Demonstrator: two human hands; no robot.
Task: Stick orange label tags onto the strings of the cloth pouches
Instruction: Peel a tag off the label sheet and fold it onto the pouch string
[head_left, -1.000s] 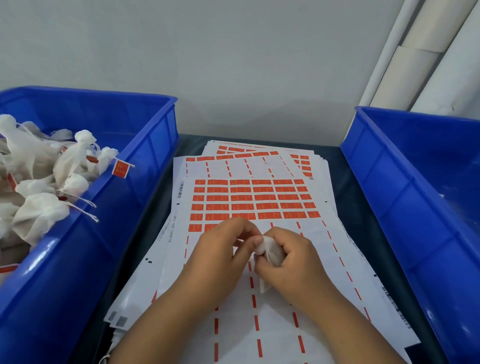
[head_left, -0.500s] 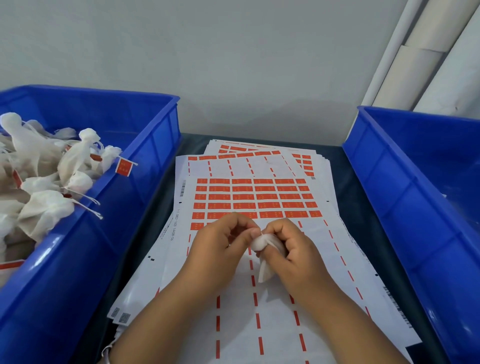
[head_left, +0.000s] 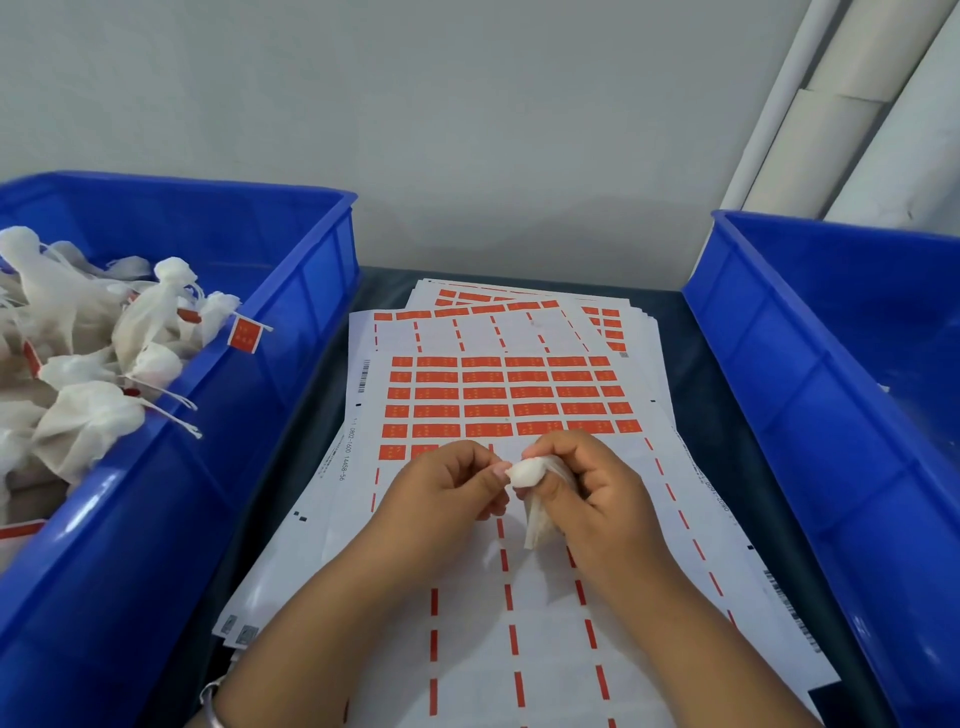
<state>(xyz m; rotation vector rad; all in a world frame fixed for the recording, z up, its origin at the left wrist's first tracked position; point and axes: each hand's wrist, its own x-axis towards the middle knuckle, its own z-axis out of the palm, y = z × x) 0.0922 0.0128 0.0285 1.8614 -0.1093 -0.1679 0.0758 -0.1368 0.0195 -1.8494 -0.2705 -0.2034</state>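
- Two hands meet over the label sheet's (head_left: 498, 405) middle: right hand (head_left: 592, 493) curls round a pouch (head_left: 530, 488); left hand (head_left: 447, 488) pinches at its neck, string hidden.
- Pouch looks light, soft, crushable; best held at the gathered neck.
- Tagged pouches (head_left: 93, 364) fill the left bin (head_left: 291, 291).

White cloth pouch (head_left: 537, 499) bunched in my right grip (head_left: 592, 493), gathered neck poking out toward my left grip (head_left: 457, 486), body hanging down below the fingers. Left grip's fingertips touch the neck; string too small to make out. Label sheet (head_left: 509, 410) lies flat right under both grips: rows of orange tags (head_left: 498, 395) left on its far part, beyond the grips, near part peeled to thin orange dashes. Finished pouches (head_left: 88, 374) piled far to the left of my left grip, several showing orange tags on strings, one tag (head_left: 244, 335) hanging over the edge.
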